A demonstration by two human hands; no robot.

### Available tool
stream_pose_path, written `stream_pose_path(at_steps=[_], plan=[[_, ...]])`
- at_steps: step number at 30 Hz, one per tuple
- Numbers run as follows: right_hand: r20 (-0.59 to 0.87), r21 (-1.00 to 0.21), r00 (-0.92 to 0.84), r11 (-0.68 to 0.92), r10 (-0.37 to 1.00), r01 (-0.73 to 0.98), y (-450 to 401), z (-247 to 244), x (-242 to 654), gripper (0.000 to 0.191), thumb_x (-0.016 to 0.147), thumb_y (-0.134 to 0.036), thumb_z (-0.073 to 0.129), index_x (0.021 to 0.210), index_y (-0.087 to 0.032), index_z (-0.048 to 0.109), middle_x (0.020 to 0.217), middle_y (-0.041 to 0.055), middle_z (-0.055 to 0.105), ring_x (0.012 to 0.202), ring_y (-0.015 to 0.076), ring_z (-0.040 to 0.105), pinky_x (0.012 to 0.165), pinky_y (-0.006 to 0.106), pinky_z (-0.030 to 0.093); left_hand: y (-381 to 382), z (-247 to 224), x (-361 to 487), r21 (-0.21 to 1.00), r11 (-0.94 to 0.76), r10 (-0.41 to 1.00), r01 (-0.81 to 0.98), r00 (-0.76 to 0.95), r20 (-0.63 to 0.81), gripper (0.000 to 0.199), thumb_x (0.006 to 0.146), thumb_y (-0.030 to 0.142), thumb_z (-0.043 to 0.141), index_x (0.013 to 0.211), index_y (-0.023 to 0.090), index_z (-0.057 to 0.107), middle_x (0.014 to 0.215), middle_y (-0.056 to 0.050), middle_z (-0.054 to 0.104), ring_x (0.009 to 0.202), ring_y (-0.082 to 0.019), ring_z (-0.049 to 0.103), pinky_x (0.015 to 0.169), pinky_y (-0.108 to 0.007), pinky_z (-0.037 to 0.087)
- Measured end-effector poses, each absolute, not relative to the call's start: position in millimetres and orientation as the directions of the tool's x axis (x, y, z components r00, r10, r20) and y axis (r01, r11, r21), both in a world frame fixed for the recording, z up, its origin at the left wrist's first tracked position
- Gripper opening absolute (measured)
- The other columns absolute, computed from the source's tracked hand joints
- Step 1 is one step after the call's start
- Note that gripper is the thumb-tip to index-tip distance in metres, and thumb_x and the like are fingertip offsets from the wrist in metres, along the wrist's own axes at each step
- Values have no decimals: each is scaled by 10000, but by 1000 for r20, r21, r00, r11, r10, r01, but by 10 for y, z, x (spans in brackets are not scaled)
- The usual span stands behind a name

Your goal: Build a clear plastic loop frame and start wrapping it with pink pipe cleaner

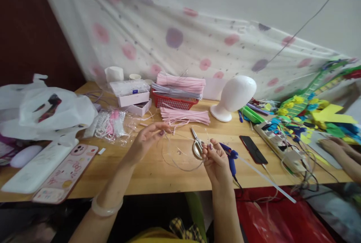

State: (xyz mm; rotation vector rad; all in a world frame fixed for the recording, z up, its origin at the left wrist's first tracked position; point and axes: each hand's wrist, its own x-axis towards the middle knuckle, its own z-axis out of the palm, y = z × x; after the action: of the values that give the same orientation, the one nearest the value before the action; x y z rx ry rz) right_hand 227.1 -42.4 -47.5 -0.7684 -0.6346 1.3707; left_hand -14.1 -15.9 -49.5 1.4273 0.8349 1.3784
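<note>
Over the middle of the wooden table (158, 183), a thin wire ring (186, 170) hangs between both hands. My left hand (148, 139), with a pale bangle on its wrist, pinches the wire at the ring's upper left between thumb and forefinger. The fingers of my right hand (214, 156) are closed on the wire at the right side of the ring. Behind the ring lie open-bladed scissors (197, 145), partly hidden by my right hand. A blue glue gun (231, 157) with a long clear glue stick rests just right of that hand.
Pink pipe cleaners (184, 116) lie before a red basket (176, 102). Behind stands a white foam head (238, 94). A black phone (253, 149) and a power strip (278, 149) are at right, near another person's hands (335, 149). Bead bags (109, 124) and a pink phone (66, 173) are at left.
</note>
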Motion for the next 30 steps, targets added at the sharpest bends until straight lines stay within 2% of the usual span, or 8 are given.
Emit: stream_pose_path(at_steps=[3,7,15,18,20,24,26,30], plan=[[-40,-786,80,18,996,-618,-417,-473,2294,348,574,-178,902,830,-205,669,699,-7,672,588,97,624,497,171,537,-153,-422,-195,919,-378,899,-112,193,394,132,799,326,744,892,232,757,1000,-78,743,1128,-239,619,1053,-435,433],[-65,-776,-3,-52,998,-629,-397,-451,2321,361,544,-168,918,813,-201,679,713,-7,690,588,79,630,507,134,539,-96,-352,-250,880,-446,836,-163,276,475,43,788,249,755,828,242,770,858,-51,750,919,-189,679,891,-365,539],[-112,-770,-57,-123,992,-626,-387,-499,2362,326,594,-205,905,835,-208,686,761,-3,735,560,90,669,514,153,580,-29,-335,-280,897,-418,843,-145,308,442,114,783,316,758,746,207,757,812,-79,748,796,-190,703,746,-330,582],[-82,-782,-41,-90,996,-617,-423,-487,2327,351,591,-217,908,850,-198,672,719,2,742,563,93,678,523,140,570,-11,-434,-302,904,-399,847,-154,315,428,129,806,334,729,798,207,749,811,-80,740,817,-201,700,795,-359,577],[-59,-796,-4,-49,998,-604,-455,-462,2281,351,608,-214,900,861,-197,657,715,17,757,568,106,692,528,150,570,-33,-463,-303,912,-398,869,-97,279,409,163,820,344,708,920,218,737,960,-96,734,960,-225,684,904,-395,547],[-39,-835,23,-20,999,-550,-501,-414,2171,362,640,-231,888,884,-199,623,734,50,776,576,160,724,558,231,605,-183,-337,-222,795,-535,841,287,89,534,209,852,345,667,1032,247,706,1242,-89,610,1230,-250,528,1083,-451,409],[-34,-851,-3,-30,999,-524,-509,-406,2124,383,635,-252,891,884,-204,603,714,40,773,567,177,727,555,251,609,-267,-241,-140,687,-601,785,409,139,604,145,879,328,635,979,253,709,1215,-69,613,1197,-238,533,1089,-462,387],[-33,-874,-77,-66,996,-481,-518,-388,2070,393,664,-291,875,904,-214,574,680,14,762,560,184,728,547,258,604,-333,-181,29,581,-686,724,438,332,605,117,889,330,632,891,255,722,1196,-64,649,1168,-250,556,1049,-472,385]])
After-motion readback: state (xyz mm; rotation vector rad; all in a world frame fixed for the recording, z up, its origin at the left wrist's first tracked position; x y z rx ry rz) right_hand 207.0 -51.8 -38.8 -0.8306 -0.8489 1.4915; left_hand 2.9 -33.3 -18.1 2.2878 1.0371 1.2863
